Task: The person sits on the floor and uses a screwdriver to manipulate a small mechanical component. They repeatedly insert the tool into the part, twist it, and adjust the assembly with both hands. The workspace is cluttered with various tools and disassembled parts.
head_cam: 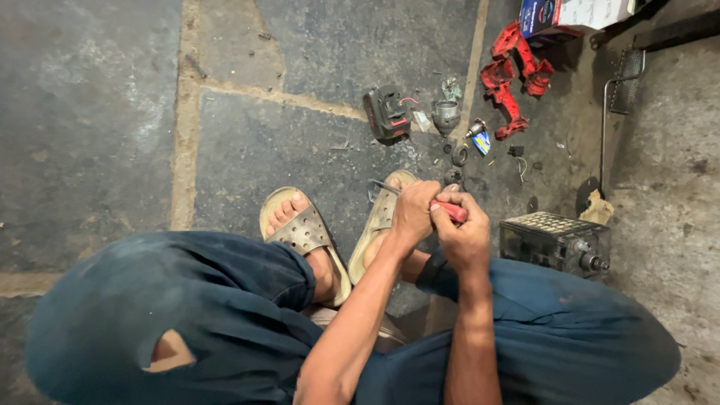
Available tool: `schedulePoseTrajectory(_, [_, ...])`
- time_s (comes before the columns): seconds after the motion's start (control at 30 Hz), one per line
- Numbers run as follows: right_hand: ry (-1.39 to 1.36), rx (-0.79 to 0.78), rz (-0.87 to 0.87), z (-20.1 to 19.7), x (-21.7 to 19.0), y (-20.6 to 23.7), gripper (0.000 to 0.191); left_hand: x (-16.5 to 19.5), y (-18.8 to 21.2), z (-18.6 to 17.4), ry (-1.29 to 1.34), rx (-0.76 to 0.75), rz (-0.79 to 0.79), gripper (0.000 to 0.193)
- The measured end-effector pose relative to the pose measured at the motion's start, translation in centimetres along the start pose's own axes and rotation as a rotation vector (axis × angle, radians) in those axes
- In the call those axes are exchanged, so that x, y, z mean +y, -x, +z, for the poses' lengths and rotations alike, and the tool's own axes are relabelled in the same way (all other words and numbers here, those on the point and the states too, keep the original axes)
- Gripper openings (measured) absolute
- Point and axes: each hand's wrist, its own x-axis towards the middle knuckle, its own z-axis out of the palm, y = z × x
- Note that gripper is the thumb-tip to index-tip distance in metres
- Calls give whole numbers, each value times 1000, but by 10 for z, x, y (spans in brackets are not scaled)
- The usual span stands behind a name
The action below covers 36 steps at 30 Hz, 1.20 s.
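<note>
Red-handled screwdriver (448, 211) sits just right of the frame's centre, gripped in the right hand (463, 234), whose fingers are curled tight round the handle. The left hand (415, 212) is closed beside it, touching the right hand; what it pinches is hidden. Both hover over sandals (304, 234) on the stone floor (112, 112). Red casing halves (514, 75), a black motor block (387, 112) and small metal parts (448, 116) lie in the upper right; a battery (553, 241) stands at right.
</note>
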Motion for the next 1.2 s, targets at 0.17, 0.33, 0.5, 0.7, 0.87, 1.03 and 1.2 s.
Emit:
schedulePoseTrajectory(0.17, [-11, -10, -25, 3, -4, -5, 15, 1, 0, -1, 3, 59, -16, 19])
schedulePoseTrajectory(0.33, [478, 18, -60, 10, -28, -10, 30, 4, -11, -8, 65, 107, -15, 19])
schedulePoseTrajectory(0.5, [736, 52, -293, -7, -90, -26, 78, 12, -28, -12, -68, 170, 72, 29])
schedulePoseTrajectory(0.7, [202, 456, -616, -70, -199, -8, 41, 23, -35, -9, -136, 225, -105, 49])
schedulePoseTrajectory(0.87, [249, 294, -429, 5, -171, -59, 37, 17, -34, -9, -138, 226, -87, 40])
schedulePoseTrajectory(1.03, [246, 120, -79, 28, -61, -101, 27, 12, -34, -4, -36, 157, -10, 11])
schedulePoseTrajectory(1.2, [66, 14, -164, 11, -22, -76, 21, 15, -33, -5, -81, 225, -115, 14])
